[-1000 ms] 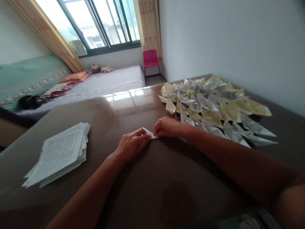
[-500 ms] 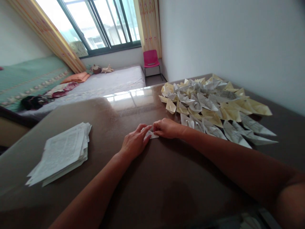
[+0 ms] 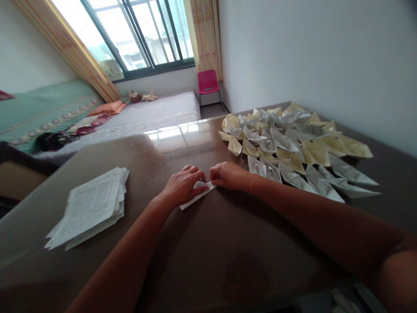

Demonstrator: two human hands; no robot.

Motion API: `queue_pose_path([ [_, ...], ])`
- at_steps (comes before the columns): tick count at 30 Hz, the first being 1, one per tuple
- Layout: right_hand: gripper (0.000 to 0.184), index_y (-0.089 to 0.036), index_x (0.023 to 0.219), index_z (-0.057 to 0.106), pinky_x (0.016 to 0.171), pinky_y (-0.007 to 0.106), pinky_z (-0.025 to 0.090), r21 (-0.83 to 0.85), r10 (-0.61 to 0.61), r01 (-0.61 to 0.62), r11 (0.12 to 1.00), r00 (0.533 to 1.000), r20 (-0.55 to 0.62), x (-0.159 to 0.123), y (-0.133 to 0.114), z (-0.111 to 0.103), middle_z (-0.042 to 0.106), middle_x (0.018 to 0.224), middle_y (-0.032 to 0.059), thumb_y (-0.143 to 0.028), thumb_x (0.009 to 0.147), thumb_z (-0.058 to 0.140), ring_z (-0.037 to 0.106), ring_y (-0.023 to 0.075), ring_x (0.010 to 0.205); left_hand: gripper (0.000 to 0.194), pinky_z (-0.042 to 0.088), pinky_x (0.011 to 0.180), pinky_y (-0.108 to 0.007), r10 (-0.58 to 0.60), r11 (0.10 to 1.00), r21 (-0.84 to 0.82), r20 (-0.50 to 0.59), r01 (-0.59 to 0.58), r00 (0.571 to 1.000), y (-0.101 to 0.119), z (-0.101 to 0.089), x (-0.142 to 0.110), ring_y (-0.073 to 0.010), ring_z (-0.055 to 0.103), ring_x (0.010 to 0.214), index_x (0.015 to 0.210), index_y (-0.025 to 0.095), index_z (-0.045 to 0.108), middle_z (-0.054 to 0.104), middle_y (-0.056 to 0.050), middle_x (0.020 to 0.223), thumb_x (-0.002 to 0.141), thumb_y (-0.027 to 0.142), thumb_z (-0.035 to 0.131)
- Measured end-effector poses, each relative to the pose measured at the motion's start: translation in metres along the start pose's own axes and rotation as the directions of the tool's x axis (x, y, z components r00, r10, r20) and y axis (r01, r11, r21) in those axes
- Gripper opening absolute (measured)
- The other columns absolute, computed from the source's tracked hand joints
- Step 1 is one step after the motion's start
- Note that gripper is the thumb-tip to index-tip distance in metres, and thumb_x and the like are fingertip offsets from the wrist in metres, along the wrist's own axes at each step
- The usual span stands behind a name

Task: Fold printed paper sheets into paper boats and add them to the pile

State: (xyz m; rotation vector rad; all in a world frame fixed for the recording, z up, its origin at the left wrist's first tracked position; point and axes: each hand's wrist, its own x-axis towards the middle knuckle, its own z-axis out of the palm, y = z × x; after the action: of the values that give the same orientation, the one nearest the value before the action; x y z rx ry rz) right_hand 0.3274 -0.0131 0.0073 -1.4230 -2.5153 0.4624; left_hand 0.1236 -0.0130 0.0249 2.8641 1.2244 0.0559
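Observation:
A small folded piece of printed paper [image 3: 197, 196] lies on the brown table [image 3: 208, 243] between my hands. My left hand [image 3: 182, 186] rests over its left part with fingers curled and pressed down on it. My right hand [image 3: 228, 174] pinches the paper's right end with closed fingers. Most of the paper is hidden under my left hand; only a narrow strip and a corner show.
A heap of several folded paper boats [image 3: 293, 143], white and yellow, covers the table's right side by the wall. A stack of printed sheets [image 3: 93, 208] lies at the left. Beyond the table are a bed [image 3: 130, 117], a window and a pink chair [image 3: 208, 84].
My left hand has slid forward over the folded paper, and a strip of the paper now shows below it. My right hand has stayed in place.

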Motion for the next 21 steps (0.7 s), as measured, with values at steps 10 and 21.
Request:
queue_pose_path([
  [10,0.016,-0.024,0.091,0.071,0.064,0.022,0.035,0.039,-0.034,0.033,0.999,0.999,0.018,0.000,0.002,0.000,0.071,0.090,0.0007,-0.026,0.078,0.061,0.063,0.0157,0.082,0.027,0.042,0.065,-0.025,-0.131,0.935,-0.316,0.106,0.158,0.986,-0.002,0.009,0.001,-0.0152,0.056,0.074,0.086,0.021,0.060,0.060,0.000,0.082,0.076,0.047,0.064],
  [21,0.019,-0.025,0.092,0.072,0.065,0.021,0.037,0.093,-0.045,0.041,0.995,0.998,0.039,0.000,0.003,-0.001,0.071,0.088,-0.0002,-0.021,0.077,0.061,0.062,0.0142,0.080,0.036,0.033,0.051,-0.023,-0.250,0.917,-0.262,0.209,0.300,0.945,0.003,0.002,-0.001,-0.0139,0.057,0.062,0.080,0.023,0.064,0.064,0.002,0.071,0.066,0.056,0.067],
])
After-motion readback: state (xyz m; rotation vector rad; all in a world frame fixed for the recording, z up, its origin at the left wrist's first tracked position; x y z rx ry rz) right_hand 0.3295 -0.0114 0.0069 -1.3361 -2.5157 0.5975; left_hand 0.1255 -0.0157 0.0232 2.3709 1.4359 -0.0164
